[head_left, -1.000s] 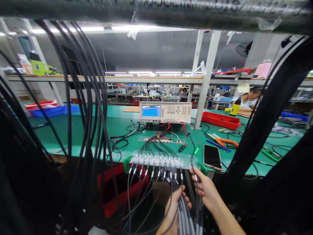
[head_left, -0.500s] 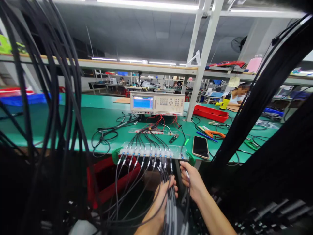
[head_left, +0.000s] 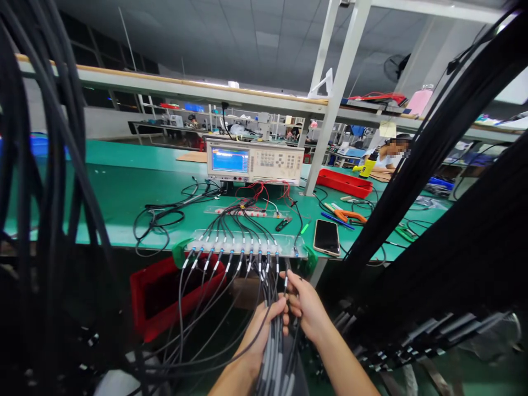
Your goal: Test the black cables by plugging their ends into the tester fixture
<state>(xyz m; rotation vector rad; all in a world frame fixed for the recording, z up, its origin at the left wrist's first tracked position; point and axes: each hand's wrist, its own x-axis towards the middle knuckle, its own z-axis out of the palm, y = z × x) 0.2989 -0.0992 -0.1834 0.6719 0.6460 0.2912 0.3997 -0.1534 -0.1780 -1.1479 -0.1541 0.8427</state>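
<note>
My left hand (head_left: 264,324) is closed around a bundle of black and grey cables (head_left: 270,363) that hangs down below the bench edge. Close beside it, my right hand (head_left: 304,303) pinches a single black cable (head_left: 286,281) with a white label band. Above both hands, a clear connector strip (head_left: 239,245) runs along the bench's front edge. Several labelled cables plug into its near side through blue-tipped connectors, and thin black leads leave its far side. At the strip's right end, one blue connector (head_left: 296,252) sits apart from the row.
A test instrument (head_left: 256,160) with a lit screen stands behind the strip. A phone (head_left: 326,237), orange-handled pliers (head_left: 348,216) and a red tray (head_left: 344,183) lie to the right. Thick black cable bundles (head_left: 412,137) hang at both sides. A red bin (head_left: 142,308) is below left.
My right hand has moved left, away from the strip's right end, to beside my left hand, bringing the labelled cable along. My left hand keeps its hold on the bundle. The view has shifted slightly.
</note>
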